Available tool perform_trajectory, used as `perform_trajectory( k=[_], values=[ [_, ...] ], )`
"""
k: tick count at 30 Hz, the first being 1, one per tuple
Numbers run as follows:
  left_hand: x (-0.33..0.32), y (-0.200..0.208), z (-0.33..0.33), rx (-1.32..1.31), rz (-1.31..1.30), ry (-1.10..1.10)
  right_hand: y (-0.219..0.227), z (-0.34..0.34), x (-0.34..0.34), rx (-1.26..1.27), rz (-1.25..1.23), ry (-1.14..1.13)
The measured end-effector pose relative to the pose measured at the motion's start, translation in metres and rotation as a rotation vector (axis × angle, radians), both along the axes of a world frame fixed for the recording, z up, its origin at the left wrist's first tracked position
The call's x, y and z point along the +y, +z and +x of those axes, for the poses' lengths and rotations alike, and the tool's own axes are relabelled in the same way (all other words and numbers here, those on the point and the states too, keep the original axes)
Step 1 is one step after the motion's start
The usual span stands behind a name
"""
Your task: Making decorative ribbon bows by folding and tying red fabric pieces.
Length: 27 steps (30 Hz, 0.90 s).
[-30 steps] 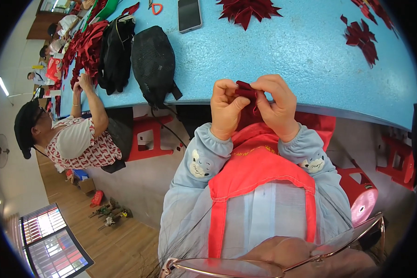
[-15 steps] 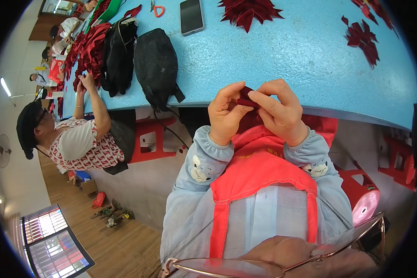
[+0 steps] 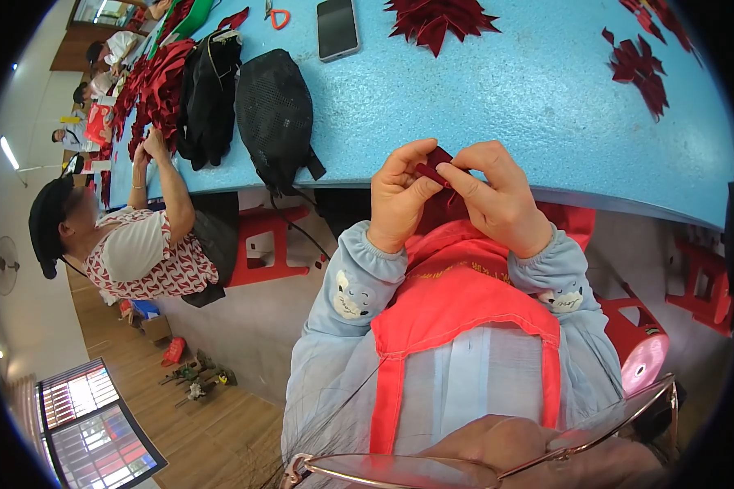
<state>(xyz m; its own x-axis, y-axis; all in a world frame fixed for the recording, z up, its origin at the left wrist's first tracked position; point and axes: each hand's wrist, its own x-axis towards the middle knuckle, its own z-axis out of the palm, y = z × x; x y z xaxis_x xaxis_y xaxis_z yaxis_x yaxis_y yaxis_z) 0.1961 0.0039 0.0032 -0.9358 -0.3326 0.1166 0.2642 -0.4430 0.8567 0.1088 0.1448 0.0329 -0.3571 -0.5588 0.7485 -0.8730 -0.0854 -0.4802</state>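
Observation:
Both my hands meet at the near edge of the blue table [image 3: 432, 106], above my red apron. Between them is a small folded piece of dark red fabric [image 3: 437, 156]. My left hand [image 3: 401, 196] pinches it from the left with thumb and forefinger. From the right, my right hand [image 3: 497, 191] grips it with thumb and forefinger too. Part of the fabric is hidden behind my fingers. Farther off on the tabletop sits a dark red cluster of pointed fabric petals [image 3: 440, 23], and a smaller cluster [image 3: 638, 72] lies to the right.
A smartphone [image 3: 338, 29], orange-handled scissors [image 3: 280, 18], a black mesh bag [image 3: 275, 110] and a black cloth bag [image 3: 210, 98] lie toward the left. Beyond them, a co-worker [image 3: 130, 236] handles a dark red heap [image 3: 161, 85]. Red stools [image 3: 271, 244] stand by the table.
My right hand has shifted slightly right and its grip on the fabric has changed. The fabric is turned, with more of its upper part showing between my fingers.

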Motion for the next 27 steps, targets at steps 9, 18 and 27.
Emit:
perform_trajectory(
  k=[9, 18, 27],
  values=[
    [-0.003, -0.006, -0.004, 0.022, 0.098, -0.047, -0.008, -0.002, 0.005, -0.025, -0.033, 0.004],
    [-0.007, 0.005, 0.001, -0.185, 0.202, -0.133, -0.001, -0.011, 0.013, 0.182, 0.094, 0.017],
    [-0.01, 0.026, 0.006, -0.35, 0.253, -0.163, -0.008, -0.011, 0.012, 0.204, 0.08, 0.008]
  ],
)
